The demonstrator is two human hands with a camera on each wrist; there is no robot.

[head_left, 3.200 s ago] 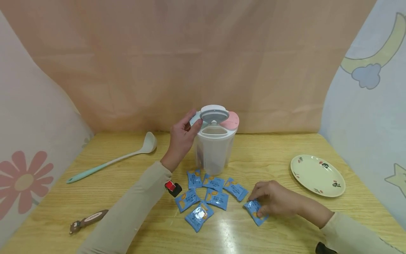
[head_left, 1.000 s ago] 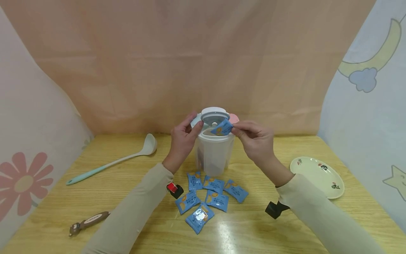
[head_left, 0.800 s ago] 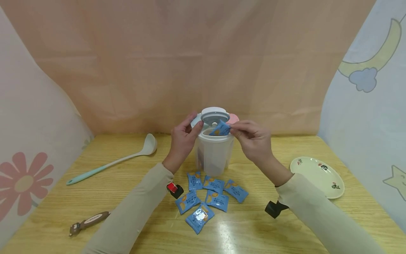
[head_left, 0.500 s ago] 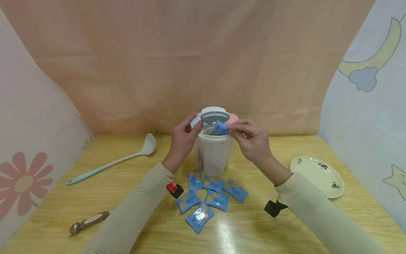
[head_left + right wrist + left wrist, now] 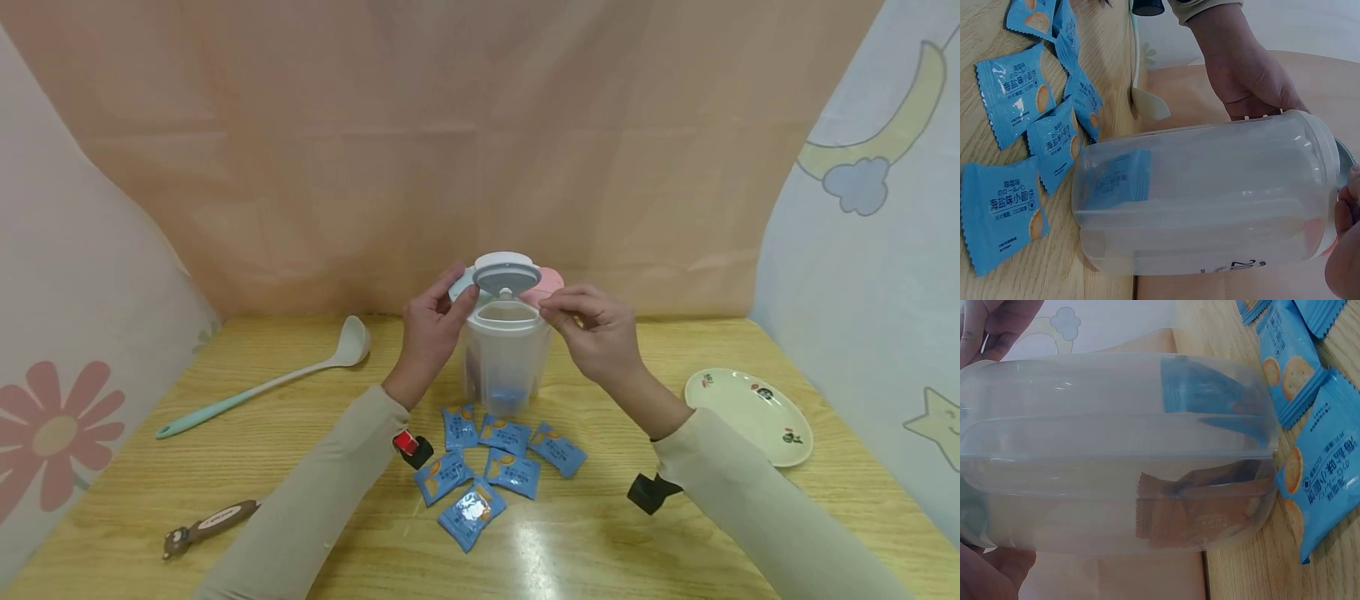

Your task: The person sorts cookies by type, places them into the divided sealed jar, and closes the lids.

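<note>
The surface [image 5: 225,467] is a wooden top carrying every item. The canister [image 5: 504,358] stands upright at mid-surface, long axis vertical, mouth upward, with its grey flip lid [image 5: 506,272] raised over the open front compartment.

The left hand [image 5: 430,329] grips the canister's upper wall, fingers [image 5: 465,298] curled to the lid's edge. The right hand [image 5: 596,333] sits at the rim on the other side; its fingers [image 5: 558,310] are drawn together at the tips and appear to hold nothing.

One blue packet [image 5: 1210,387] lies at the bottom of the open compartment, tilted against the wall, long axis roughly crosswise to the canister's. A brown packet [image 5: 1197,512] occupies the neighbouring compartment. Six blue packets [image 5: 498,462] lie flat just in front of the canister's base, clustered and partly overlapping, pointing various ways.

Off to the left lie a ladle [image 5: 262,382] and a small bear-handled tool [image 5: 208,523]; a plate [image 5: 748,415] sits to the right, well apart.

Assessed risks:
- The canister is tall, light and nearly empty. A pull from the left hand on the lid, or a knock from the right hand at the rim, could tip it.
- The lid is held up only by the left hand; if released, it may drop over the mouth.
- A packet presented flat across the narrow mouth could catch on the rim and fall outside.
- The near packets crowd the base and could be swept off by a sleeve.
</note>
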